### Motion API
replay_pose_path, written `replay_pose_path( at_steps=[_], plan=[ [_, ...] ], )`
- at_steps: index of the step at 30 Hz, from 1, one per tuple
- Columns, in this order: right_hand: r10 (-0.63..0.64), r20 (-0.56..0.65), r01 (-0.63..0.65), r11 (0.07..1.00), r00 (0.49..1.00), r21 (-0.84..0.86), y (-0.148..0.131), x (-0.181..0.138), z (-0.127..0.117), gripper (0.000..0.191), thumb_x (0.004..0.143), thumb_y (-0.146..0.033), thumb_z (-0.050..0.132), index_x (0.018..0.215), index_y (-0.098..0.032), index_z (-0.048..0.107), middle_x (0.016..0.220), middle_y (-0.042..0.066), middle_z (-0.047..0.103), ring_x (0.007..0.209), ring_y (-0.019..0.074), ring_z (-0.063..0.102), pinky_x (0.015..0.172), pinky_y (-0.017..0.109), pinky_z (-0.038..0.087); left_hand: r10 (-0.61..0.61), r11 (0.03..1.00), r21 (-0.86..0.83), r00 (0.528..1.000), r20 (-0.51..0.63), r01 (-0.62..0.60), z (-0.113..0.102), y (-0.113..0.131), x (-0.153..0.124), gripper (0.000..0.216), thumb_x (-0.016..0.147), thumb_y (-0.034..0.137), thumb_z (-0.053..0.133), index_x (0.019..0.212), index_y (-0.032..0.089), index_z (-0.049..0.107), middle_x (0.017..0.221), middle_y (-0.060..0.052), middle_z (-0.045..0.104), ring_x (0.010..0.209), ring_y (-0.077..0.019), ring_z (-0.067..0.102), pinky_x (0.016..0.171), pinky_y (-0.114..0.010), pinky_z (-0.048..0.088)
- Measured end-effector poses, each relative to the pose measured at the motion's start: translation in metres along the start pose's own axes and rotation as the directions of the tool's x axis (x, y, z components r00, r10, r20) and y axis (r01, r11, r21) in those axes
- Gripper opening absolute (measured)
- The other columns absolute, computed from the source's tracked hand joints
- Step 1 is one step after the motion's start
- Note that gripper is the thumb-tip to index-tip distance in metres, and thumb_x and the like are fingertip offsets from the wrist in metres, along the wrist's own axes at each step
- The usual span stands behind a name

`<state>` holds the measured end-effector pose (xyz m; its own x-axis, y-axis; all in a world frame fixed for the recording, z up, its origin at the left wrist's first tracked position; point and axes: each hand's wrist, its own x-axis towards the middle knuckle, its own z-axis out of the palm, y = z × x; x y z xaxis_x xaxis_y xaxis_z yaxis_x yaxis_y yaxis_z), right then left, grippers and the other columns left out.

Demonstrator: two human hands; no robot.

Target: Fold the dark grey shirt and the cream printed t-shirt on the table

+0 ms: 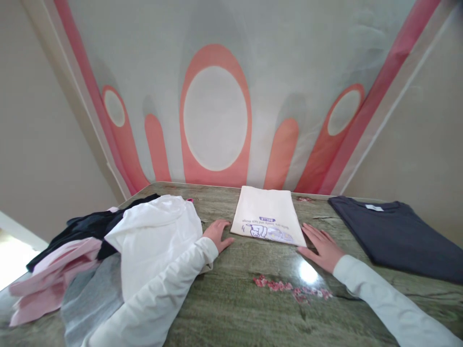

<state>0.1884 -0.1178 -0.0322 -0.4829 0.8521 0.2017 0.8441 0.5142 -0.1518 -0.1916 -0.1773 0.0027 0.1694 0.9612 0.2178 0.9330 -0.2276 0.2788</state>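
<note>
A pale cream T-shirt [267,207], folded into a neat rectangle, lies flat at the far middle of the table. Its purple print shows upside down along the near part. My left hand [218,234] rests on the tabletop just left of the shirt's near corner, fingers stretched out and holding nothing. At the opposite near corner is my right hand [321,246], spread flat with its fingertips at or very close to the shirt's edge. Its grip is empty too. White sleeves cover both forearms.
On the left lies a loose heap with a white shirt [159,236], black clothing [92,226], a pink garment [61,274] and a grey one [94,299]. A folded dark T-shirt [394,236] lies at the right. The wood-pattern table [231,299] meets a decorated wall [267,96].
</note>
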Motion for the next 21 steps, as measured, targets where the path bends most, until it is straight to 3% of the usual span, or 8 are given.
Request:
replay_pose_path(
  at_steps=[3,7,11,14,17,21],
  plan=[
    [0.006,-0.072,0.002,0.994,0.997,0.109,0.003,0.0,-0.001,0.063,0.066,-0.06,0.049,0.111,-0.016,0.052,0.127,0.013,0.043,0.118,0.0284,0.036,0.098,0.045,0.028,-0.183,0.97,-0.162,0.983,-0.006,0.18,-0.004,-0.006,0.008,0.042,0.06,0.035,0.065,0.095,0.015,0.055,0.085,-0.005,0.061,0.08,-0.0191,0.057,0.073,-0.031,0.043],
    [0.052,-0.103,-0.021,0.96,0.993,0.281,-0.002,-0.001,-0.006,0.043,0.063,-0.055,0.057,0.086,-0.019,0.059,0.115,0.011,0.052,0.113,0.0276,0.041,0.094,0.042,0.033,-0.282,0.829,-0.404,0.913,0.294,0.386,-0.009,-0.001,0.021,0.047,0.055,0.032,0.068,0.094,0.013,0.052,0.063,0.003,0.059,0.054,-0.011,0.054,0.052,-0.021,0.042],
    [0.109,-0.101,-0.061,0.917,0.989,0.394,-0.007,-0.001,-0.01,0.037,0.059,-0.051,0.062,0.08,-0.02,0.059,0.11,0.01,0.053,0.107,0.0255,0.046,0.092,0.04,0.035,-0.32,0.656,-0.485,0.794,0.517,0.579,-0.016,0.006,0.033,0.038,0.064,0.034,0.063,0.093,0.014,0.048,0.056,0.004,0.058,0.037,-0.0067,0.045,0.034,-0.017,0.031],
    [0.135,-0.094,-0.08,0.894,0.986,0.44,-0.009,0.0,-0.013,0.035,0.059,-0.049,0.063,0.078,-0.02,0.059,0.109,0.01,0.053,0.106,0.0239,0.047,0.092,0.038,0.035,-0.314,0.588,-0.491,0.741,0.593,0.643,-0.02,0.006,0.039,0.024,0.072,0.035,0.056,0.081,0.015,0.048,0.05,0.005,0.055,0.033,-0.0054,0.042,0.031,-0.016,0.028],
    [0.139,-0.096,-0.08,0.883,0.986,0.462,-0.009,0.001,-0.015,0.034,0.057,-0.047,0.065,0.076,-0.02,0.059,0.108,0.009,0.054,0.105,0.0237,0.048,0.092,0.038,0.034,-0.297,0.536,-0.494,0.701,0.649,0.685,-0.02,0.002,0.043,0.025,0.071,0.038,0.058,0.075,0.015,0.048,0.048,0.005,0.054,0.032,-0.0054,0.043,0.031,-0.016,0.03],
    [0.149,-0.079,-0.094,0.874,0.986,0.476,-0.008,0.001,-0.016,0.031,0.055,-0.045,0.068,0.072,-0.02,0.059,0.107,0.009,0.055,0.103,0.0239,0.048,0.091,0.039,0.035,-0.279,0.479,-0.537,0.7,0.657,0.695,-0.018,-0.001,0.045,0.025,0.069,0.036,0.061,0.073,0.015,0.049,0.047,0.005,0.055,0.033,-0.0051,0.043,0.031,-0.014,0.031]
  ],
)
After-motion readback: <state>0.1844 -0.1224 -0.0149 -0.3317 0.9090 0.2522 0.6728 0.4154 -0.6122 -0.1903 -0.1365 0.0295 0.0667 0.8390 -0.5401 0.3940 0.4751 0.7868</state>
